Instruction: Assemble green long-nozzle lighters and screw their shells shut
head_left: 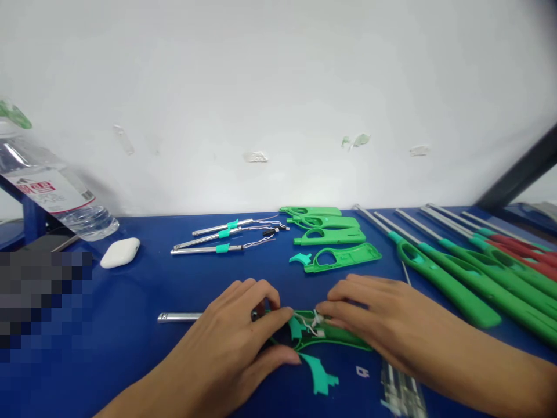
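Note:
A green lighter handle shell [343,337] lies open side up on the blue table, with white wires [307,325] and a teal trigger [296,328] inside it. My left hand [248,331] is closed around the shell's tube end, thumb and index finger pinched near the trigger. From that end a metal tube [180,317] sticks out to the left. The fingertips of my right hand [369,307] are pressed together on a small white wired part [318,319] in the shell. A loose teal piece [319,374] lies just in front. My fingers hide some of the shell.
Metal tubes with wires [209,250] and green half shells [343,255] lie behind my hands. Several assembled green lighters [452,281] and red ones [522,249] lie right. A clear bag of parts [402,389] is by my right forearm. Left are a white case [120,252] and tilted bottle [56,186].

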{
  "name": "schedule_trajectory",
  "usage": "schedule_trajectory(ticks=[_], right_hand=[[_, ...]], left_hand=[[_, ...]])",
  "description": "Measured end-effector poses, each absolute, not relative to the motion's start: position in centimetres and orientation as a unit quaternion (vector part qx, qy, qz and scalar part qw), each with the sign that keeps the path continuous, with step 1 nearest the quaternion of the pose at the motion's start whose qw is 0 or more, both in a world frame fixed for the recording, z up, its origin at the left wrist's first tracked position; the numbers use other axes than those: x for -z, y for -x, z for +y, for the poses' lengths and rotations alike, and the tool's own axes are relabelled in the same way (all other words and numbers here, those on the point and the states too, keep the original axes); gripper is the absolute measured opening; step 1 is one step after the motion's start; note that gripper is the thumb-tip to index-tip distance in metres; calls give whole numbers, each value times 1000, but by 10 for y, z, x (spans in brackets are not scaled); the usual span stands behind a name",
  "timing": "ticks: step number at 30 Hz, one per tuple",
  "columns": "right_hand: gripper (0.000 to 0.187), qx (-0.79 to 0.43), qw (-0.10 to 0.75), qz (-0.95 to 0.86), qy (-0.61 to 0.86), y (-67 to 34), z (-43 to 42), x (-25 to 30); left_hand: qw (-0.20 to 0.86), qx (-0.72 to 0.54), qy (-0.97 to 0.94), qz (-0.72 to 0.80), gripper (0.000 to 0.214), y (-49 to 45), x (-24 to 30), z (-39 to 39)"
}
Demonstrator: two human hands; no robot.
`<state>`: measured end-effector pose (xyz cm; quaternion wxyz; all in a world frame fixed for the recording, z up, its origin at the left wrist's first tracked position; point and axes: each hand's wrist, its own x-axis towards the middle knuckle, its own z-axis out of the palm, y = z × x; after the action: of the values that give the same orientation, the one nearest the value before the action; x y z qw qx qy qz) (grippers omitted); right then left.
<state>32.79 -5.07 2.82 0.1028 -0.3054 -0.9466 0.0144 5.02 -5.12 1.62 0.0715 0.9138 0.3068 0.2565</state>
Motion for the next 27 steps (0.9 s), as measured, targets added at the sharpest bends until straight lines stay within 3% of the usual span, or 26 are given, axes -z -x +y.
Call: schedule_trajectory(ticks=[8,15,19,21,25,27], right_hand=[[21,-52,109,-936,331,-322,-57,-38],[57,-29,76,-946,314,-329,-51,-24],[70,-31,61,-947,315,-331,-50,-21],[63,-28,68,-947,312,-330,-51,-23],[25,-24,97,-943,317,-328,-53,-30],[20,-22,108,-942,318,-328,-53,-33]], left_hand=[[60,-228,-919,316,28,-50,-20,-53],[67,-225,-914,330,19,-52,-19,-53],[69,-197,-920,332,30,-51,-20,-55],[82,-182,-920,337,32,-51,-20,-56],[121,-185,-912,346,28,-52,-20,-56],[142,-182,-907,351,27,-52,-21,-57]])
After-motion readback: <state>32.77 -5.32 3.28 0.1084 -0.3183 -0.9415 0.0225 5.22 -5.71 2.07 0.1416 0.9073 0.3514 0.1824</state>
